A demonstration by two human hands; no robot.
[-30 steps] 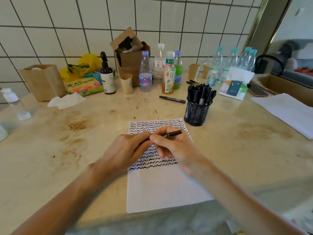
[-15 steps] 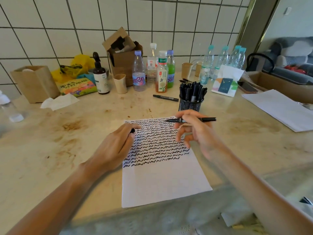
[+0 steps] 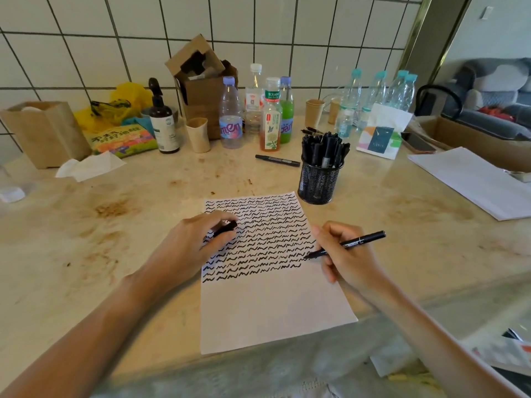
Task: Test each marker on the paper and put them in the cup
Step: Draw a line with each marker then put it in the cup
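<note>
A white sheet of paper (image 3: 267, 308) lies on the counter, its upper half covered in rows of black squiggles. My right hand (image 3: 346, 258) grips an uncapped black marker (image 3: 363, 242) in a writing hold, its tip touching the paper at the right end of the squiggle rows. My left hand (image 3: 191, 244) rests on the sheet's left edge and pinches the black marker cap (image 3: 227, 226). A black mesh cup (image 3: 319, 182) holding several black markers stands just beyond the paper's top right corner. One capped black marker (image 3: 277, 160) lies loose on the counter left of the cup.
Bottles (image 3: 270, 114), paper cups, a brown pump bottle (image 3: 162, 122) and cardboard boxes (image 3: 201, 87) line the tiled back wall. A crumpled tissue (image 3: 89, 166) lies at the left. More white sheets (image 3: 477, 182) and a tissue pack (image 3: 382, 136) sit at the right.
My hands pulled the cap off the marker and moved apart. The right hand turned the marker into a writing grip and lowered its tip to the paper; the left keeps the cap.
</note>
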